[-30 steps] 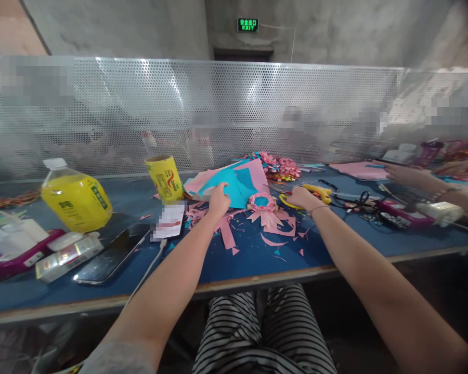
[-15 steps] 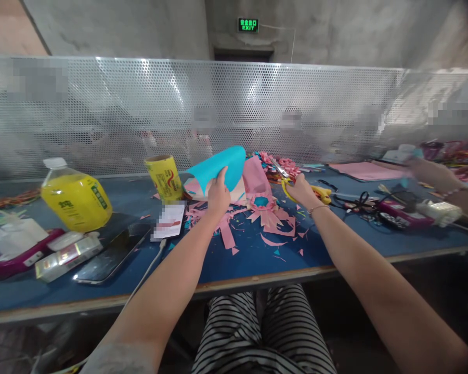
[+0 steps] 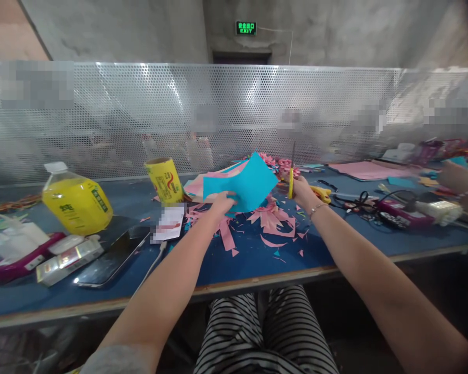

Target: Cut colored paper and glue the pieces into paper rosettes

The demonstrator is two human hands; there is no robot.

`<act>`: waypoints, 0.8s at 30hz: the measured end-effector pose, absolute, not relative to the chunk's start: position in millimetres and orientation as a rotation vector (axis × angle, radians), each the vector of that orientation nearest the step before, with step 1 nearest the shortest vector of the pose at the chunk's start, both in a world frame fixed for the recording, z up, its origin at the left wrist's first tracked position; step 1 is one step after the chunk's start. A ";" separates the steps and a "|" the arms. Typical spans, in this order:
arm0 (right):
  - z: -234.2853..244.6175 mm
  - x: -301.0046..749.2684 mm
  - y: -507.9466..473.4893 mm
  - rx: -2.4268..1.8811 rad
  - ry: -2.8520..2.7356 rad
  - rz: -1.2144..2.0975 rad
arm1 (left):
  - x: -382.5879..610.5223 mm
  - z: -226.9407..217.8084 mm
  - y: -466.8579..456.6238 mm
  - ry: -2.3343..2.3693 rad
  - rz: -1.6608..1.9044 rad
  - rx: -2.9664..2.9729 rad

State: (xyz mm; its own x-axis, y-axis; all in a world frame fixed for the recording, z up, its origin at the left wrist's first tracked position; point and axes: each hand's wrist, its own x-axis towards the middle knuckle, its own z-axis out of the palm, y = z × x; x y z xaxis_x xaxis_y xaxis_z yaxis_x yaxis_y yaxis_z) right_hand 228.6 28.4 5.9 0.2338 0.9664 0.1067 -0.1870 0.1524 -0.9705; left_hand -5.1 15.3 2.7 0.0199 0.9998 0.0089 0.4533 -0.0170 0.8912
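Observation:
My left hand is closed on the lower left part of a sheet of blue paper, lifted above the table and slightly bent. My right hand grips scissors with yellow handles, the blades pointing up, to the right of the sheet and apart from it. Beneath the blue paper lie pink paper scraps and cut strips. Behind it, more pink and pale sheets are partly covered. A heap of pink paper pieces sits at the back.
A yellow tube, a phone with a cable, a dark phone and a bottle of yellow liquid stand or lie on the left. Pink sheets and a co-worker's hand are at right. A perforated metal screen runs behind.
The blue sheet has swung right and lower in my left hand, opening out flatter. My right hand has turned the scissors from slanting left to upright. The co-worker's hand has moved right.

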 end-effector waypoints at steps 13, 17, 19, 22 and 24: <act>5.2 221.0 24.9 -1.281 -0.997 1.018 | -6.2 12.5 7.9 1.418 1.488 2.180; 4.3 223.4 24.9 -1.335 -1.042 0.906 | -7.9 14.0 3.1 1.336 1.745 2.144; 3.2 224.6 25.8 -1.341 -1.130 0.848 | -8.2 13.6 1.9 1.293 1.838 2.131; 1.6 225.9 26.9 -1.269 -1.215 0.832 | -8.0 12.8 1.8 1.248 1.904 2.127; 0.3 227.1 27.2 -1.190 -1.218 0.866 | -7.6 12.7 2.2 1.219 1.925 2.133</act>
State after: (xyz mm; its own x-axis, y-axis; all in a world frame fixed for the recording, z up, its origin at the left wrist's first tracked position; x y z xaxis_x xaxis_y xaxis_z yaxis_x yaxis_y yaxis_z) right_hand 227.1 27.2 0.3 0.1842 0.9568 0.2251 0.1020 0.2092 -0.9725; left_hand -7.6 2.2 12.7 -0.0658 0.5463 0.8350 0.5210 -0.6948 0.4957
